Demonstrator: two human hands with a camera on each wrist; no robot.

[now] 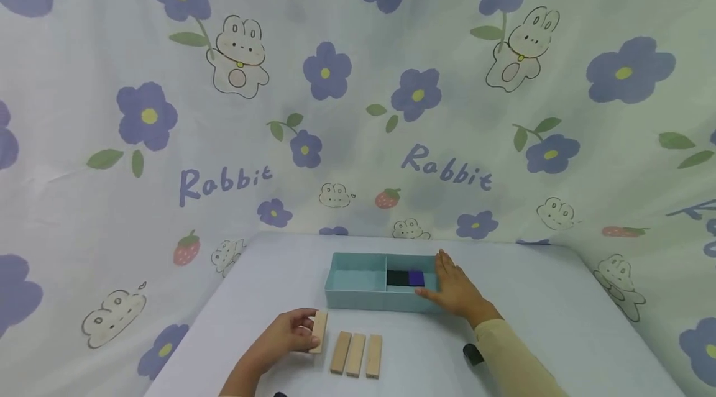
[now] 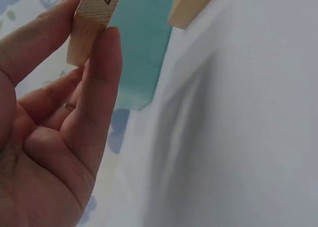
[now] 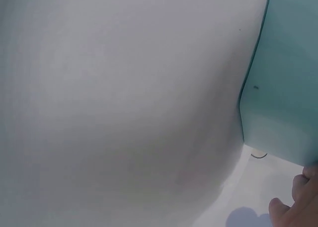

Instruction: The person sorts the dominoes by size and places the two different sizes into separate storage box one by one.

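My left hand [image 1: 286, 335] pinches a pale wooden block [image 1: 319, 333] between thumb and fingers, left of a row of similar blocks. In the left wrist view, "24" is written on the block's end [image 2: 102, 6]. My right hand [image 1: 460, 291] rests on the right end of a teal two-compartment box [image 1: 358, 300], its fingers stretched along the rim and the thumb at the front edge. A black block [image 1: 398, 278] and a dark blue block [image 1: 416, 278] lie side by side in the right compartment. The left compartment shows its bare floor.
Three wooden blocks [image 1: 355, 355] lie in a row on the white table [image 1: 425, 360], in front of the box. A small black object [image 1: 472, 354] is beside the right sleeve [image 1: 517, 356]. Behind the table hangs a rabbit-and-flower patterned cloth [image 1: 358, 123].
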